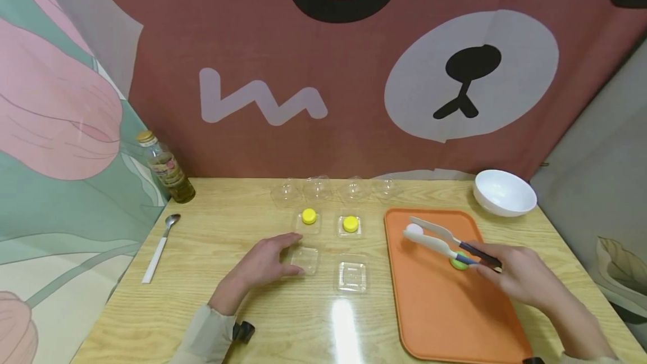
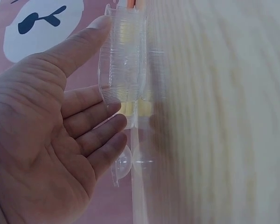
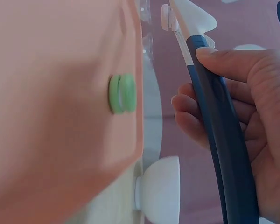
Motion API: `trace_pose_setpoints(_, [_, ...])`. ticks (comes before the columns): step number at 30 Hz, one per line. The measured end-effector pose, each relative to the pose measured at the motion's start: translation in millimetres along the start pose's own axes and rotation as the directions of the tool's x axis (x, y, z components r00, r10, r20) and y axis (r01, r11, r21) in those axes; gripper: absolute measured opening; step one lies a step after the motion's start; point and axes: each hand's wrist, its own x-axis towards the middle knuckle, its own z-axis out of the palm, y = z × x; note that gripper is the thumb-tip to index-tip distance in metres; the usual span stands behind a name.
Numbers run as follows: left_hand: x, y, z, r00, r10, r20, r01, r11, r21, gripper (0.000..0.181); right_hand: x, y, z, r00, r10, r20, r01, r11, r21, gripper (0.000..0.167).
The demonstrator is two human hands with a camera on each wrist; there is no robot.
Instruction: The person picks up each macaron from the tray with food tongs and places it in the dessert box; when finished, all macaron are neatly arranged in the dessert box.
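Note:
My right hand (image 1: 525, 274) grips tongs (image 1: 487, 254) with dark blue handles and pale tips. Between the tips sits a whitish-pink macaron (image 1: 414, 229), above the orange tray (image 1: 445, 319); the right wrist view shows the macaron (image 3: 166, 17) at the tongs' end. A green macaron (image 3: 122, 93) rests on the tray, partly behind the tongs in the head view. My left hand (image 1: 265, 263) is around a small clear plastic box (image 1: 305, 261), thumb at the near side, fingers relaxed at the far side. Whether every finger touches the box (image 2: 123, 60) I cannot tell.
Two more clear boxes hold yellow macarons (image 1: 309, 216); another clear box (image 1: 352, 277) stands right of my left hand. Several clear domed lids (image 1: 317, 187) line the back. A white bowl (image 1: 504, 192), an oil bottle (image 1: 172, 173) and a spoon (image 1: 159, 251) stand or lie near the sides.

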Motion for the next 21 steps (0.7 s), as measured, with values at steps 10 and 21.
trace_pose_setpoints(10, [-0.9,3.1,-1.5,1.000,0.000,-0.012,0.000,1.000,-0.003,0.074,25.2,-25,6,0.996,-0.044,0.073,0.039,0.996,0.076,0.040])
trace_pose_setpoints(21, [-0.4,3.1,-0.4,1.000,-0.012,-0.005,0.012,1.000,0.008,0.074,52.1,-49,15,0.981,-0.162,0.106,0.143,0.975,0.170,0.039])
